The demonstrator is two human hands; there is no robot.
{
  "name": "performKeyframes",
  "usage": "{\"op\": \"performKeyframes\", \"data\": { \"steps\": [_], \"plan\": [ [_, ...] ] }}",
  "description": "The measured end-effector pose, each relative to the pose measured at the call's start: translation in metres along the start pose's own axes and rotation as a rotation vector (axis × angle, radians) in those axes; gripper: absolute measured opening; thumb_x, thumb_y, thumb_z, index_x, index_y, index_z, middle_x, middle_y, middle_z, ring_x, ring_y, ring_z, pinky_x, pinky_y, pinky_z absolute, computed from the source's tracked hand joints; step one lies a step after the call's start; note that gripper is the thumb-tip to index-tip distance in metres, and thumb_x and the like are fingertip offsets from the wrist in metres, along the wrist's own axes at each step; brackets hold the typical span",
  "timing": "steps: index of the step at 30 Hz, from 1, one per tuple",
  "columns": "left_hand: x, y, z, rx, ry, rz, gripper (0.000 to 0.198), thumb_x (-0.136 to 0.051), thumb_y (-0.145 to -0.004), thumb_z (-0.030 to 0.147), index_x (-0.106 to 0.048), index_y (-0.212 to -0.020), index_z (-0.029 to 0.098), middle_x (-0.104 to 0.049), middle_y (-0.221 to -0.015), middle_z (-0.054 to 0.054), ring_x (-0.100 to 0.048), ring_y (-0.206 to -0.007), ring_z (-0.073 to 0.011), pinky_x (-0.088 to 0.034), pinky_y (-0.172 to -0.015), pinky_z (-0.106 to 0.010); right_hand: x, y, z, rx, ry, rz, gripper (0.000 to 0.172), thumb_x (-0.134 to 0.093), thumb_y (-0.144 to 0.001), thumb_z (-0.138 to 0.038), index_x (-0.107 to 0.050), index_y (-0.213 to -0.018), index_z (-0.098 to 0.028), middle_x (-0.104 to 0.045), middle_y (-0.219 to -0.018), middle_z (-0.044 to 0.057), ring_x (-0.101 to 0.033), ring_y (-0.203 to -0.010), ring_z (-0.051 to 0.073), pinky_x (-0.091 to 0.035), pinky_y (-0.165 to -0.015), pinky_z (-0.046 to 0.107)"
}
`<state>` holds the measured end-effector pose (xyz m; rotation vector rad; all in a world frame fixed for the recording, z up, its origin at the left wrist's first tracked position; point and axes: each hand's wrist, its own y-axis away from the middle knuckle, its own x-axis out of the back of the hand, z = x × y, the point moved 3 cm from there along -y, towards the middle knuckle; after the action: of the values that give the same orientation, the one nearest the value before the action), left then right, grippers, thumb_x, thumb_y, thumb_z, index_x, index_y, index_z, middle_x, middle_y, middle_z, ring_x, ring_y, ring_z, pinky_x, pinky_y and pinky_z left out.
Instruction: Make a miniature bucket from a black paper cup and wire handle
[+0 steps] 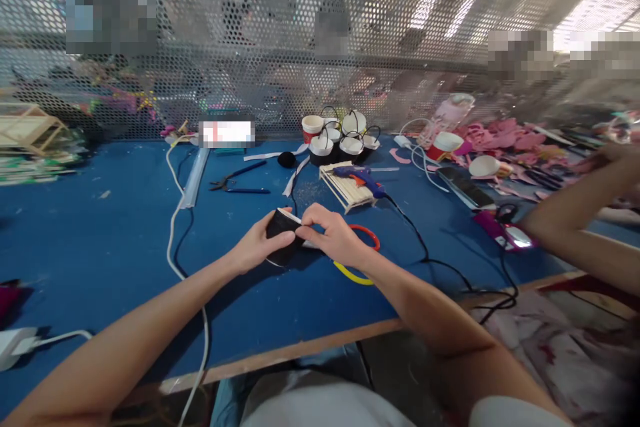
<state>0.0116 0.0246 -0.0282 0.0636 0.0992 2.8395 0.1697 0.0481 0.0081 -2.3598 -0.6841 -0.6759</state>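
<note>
head view: left hand (256, 244) is clasped round a black cup (283, 248) over the table (125, 227), apparently to steady it; right hand (331, 235) pinches at its edge, presumably for finer control. glue gun (367, 183) lies on a wooden stand (345, 195), probably to keep it off the table.

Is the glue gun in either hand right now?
No, the glue gun lies on the pale stick frame, while the left hand and right hand are both on the black cup.
</note>
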Motion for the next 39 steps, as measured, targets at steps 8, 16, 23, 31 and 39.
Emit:
{"op": "performKeyframes", "data": {
  "steps": [8, 16, 23, 31, 39],
  "plan": [
    [0.016, -0.008, 0.004, -0.084, -0.168, 0.082, 0.056, -0.051, -0.080, 0.049, -0.046, -0.121, 0.011, -0.062, -0.097, -0.010, -0.060, -0.082, -0.0187, -0.047, -0.075, -0.032, 0.021, -0.005, 0.013, 0.033, 0.158, 0.375, 0.018, -0.054, -0.084, -0.028, -0.052, -0.069, -0.019, -0.052, -0.068, 0.002, -0.049, -0.071, 0.015, -0.043, -0.068, 0.030],
    [0.056, -0.022, 0.019, -0.123, -0.536, 0.267, 0.046, -0.056, -0.076, 0.045, -0.055, -0.112, 0.015, -0.062, -0.095, -0.008, -0.059, -0.086, -0.0195, -0.048, -0.075, -0.032, 0.019, -0.011, 0.029, 0.067, 0.505, 0.228, 0.016, -0.052, -0.086, -0.026, -0.064, -0.080, -0.018, -0.065, -0.082, 0.008, -0.052, -0.090, 0.022, -0.042, -0.080, 0.039],
    [0.119, -0.102, 0.047, -0.133, -1.247, 0.298, 0.033, -0.050, -0.080, 0.027, -0.060, -0.109, 0.014, -0.061, -0.107, -0.012, -0.057, -0.098, -0.0232, -0.044, -0.086, -0.034, 0.015, -0.009, 0.026, 0.096, 0.590, 0.130, 0.020, -0.052, -0.086, -0.031, -0.066, -0.081, -0.017, -0.066, -0.087, 0.009, -0.052, -0.093, 0.023, -0.042, -0.079, 0.041],
    [0.134, -0.223, 0.035, -0.090, -1.454, 0.109, 0.031, -0.051, -0.086, 0.029, -0.054, -0.113, 0.013, -0.055, -0.115, -0.011, -0.055, -0.103, -0.0214, -0.046, -0.087, -0.042, 0.015, -0.007, 0.024, 0.089, 0.592, 0.176, 0.019, -0.056, -0.084, -0.033, -0.066, -0.079, -0.017, -0.066, -0.083, 0.007, -0.052, -0.092, 0.023, -0.039, -0.080, 0.040],
    [0.116, -0.253, 0.032, -0.037, -1.412, 0.177, 0.033, -0.051, -0.086, 0.031, -0.052, -0.113, 0.014, -0.056, -0.112, -0.010, -0.057, -0.097, -0.0199, -0.049, -0.081, -0.040, 0.014, -0.008, 0.027, 0.019, 0.590, 0.132, 0.019, -0.055, -0.084, -0.031, -0.066, -0.079, -0.017, -0.065, -0.083, 0.008, -0.052, -0.091, 0.024, -0.040, -0.077, 0.040]
  ]
}}
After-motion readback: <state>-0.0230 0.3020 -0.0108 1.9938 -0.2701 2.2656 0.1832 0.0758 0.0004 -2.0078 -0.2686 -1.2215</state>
